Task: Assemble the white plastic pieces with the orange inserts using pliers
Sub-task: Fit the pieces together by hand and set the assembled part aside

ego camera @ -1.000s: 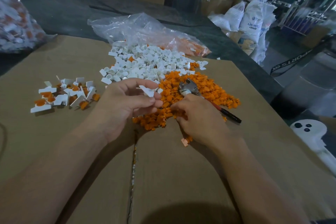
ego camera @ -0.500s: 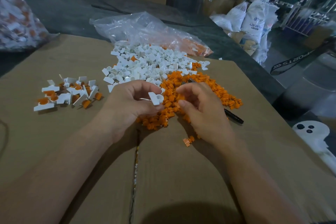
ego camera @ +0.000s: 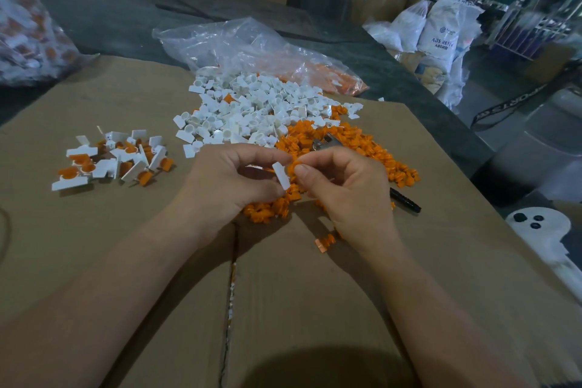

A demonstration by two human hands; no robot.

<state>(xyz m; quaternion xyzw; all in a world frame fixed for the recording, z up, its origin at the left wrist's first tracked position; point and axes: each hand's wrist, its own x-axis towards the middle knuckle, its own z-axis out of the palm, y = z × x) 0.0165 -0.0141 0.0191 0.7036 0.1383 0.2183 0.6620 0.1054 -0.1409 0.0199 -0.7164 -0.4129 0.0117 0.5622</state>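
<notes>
Head view: left hand (ego camera: 230,179) pinches a white piece (ego camera: 281,175) between thumb and fingers, just over the near edge of the orange pile (ego camera: 362,148). Right hand (ego camera: 343,186) was digging in that pile a second ago. It's now lifted, fingertips clamped on what looks like one orange insert (ego camera: 296,166), butted against the white piece. Pliers (ego camera: 326,142) lie on the orange pile, unheld. White stock (ego camera: 252,107) sits behind the pile, finished units (ego camera: 110,161) well left of it. Read: insert only hand-started, pliers squeeze still to come.
</notes>
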